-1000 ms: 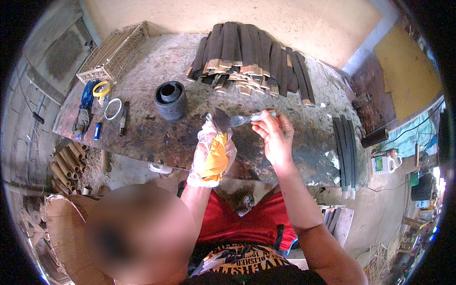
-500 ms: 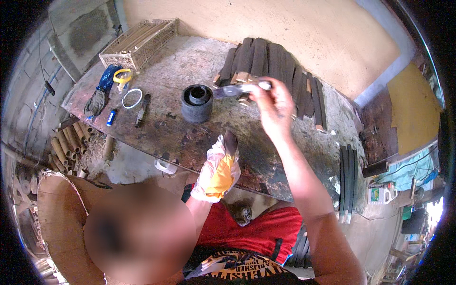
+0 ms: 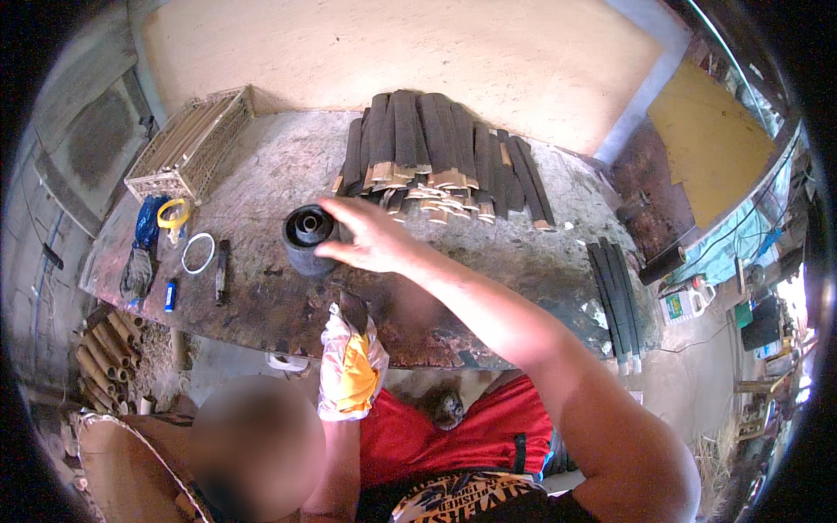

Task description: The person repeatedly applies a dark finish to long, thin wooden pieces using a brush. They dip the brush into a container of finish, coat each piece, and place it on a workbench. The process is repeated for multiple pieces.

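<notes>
The person's right hand is at the right side of the dark pot, fingers curved round the back of its rim and thumb at the front, with a wide gap between them. Whether it grips the pot firmly, or has anything else in it, cannot be told. A small brassy ring shows in the pot's mouth.

The left hand, below the right, is wrapped in clear plastic with an orange cloth. It is closed on a dark strip whose end sticks up past the fingers, just below the pot and apart from it.

Beyond the right hand, a pile of dark strips with pale ends lies on the table. Well to that hand's right are at least 3 more dark strips, side by side. Left of the pot lie a dark stick, a white ring, a yellow ring and a blue lighter; a crate of sticks stands behind them.
</notes>
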Demonstrator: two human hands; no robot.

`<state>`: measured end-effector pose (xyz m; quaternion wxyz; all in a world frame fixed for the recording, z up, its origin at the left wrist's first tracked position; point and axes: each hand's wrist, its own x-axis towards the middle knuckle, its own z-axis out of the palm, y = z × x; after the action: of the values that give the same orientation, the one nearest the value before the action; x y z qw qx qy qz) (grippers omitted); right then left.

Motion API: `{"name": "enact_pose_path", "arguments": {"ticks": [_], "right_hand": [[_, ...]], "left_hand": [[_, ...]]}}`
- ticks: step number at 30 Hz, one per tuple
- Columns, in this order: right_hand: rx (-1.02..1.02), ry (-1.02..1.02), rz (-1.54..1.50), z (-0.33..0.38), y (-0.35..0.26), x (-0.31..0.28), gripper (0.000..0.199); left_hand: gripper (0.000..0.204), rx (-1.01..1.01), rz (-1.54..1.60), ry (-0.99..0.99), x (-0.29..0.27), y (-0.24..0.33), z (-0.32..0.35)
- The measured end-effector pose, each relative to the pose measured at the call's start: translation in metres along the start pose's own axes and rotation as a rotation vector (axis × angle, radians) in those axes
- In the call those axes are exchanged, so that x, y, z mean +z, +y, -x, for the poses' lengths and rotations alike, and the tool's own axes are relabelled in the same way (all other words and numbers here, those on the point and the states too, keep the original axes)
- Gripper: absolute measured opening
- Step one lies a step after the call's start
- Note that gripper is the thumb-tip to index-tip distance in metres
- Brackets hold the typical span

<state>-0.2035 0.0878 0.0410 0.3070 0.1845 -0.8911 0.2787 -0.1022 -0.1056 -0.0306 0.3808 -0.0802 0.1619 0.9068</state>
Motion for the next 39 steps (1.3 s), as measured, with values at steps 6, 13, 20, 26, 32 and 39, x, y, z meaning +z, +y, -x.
{"name": "enact_pose_path", "arguments": {"ticks": [6, 13, 20, 26, 32, 39], "right_hand": [[0.669, 0.12, 0.624, 0.016, 0.103, -0.084, 0.062], [1.005, 0.035, 0.247, 0.024, 0.172, -0.096, 0.062], [1.049, 0.611, -0.903, 0.078, 0.117, -0.124, 0.025], [1.122, 0.605, -0.843, 0.257, -0.031, -0.187, 0.037], [1.458, 0.561, -0.883, 0.367, -0.144, -0.191, 0.038], [1.472, 0.568, -1.191, 0.395, -0.17, -0.167, 0.036]], "left_hand": [[0.033, 0.057, -0.051, -0.05, -0.004, 0.003, 0.0], [0.041, -0.071, -0.184, -0.135, -0.008, -0.008, -0.012], [0.029, -0.086, -0.296, 0.027, -0.008, -0.011, -0.008], [0.021, -0.065, -0.356, 0.048, -0.006, -0.016, -0.006], [0.033, 0.048, -1.132, -0.063, 0.022, -0.035, -0.008], [0.019, 0.26, -1.786, -0.646, 0.05, -0.09, -0.014]]}}
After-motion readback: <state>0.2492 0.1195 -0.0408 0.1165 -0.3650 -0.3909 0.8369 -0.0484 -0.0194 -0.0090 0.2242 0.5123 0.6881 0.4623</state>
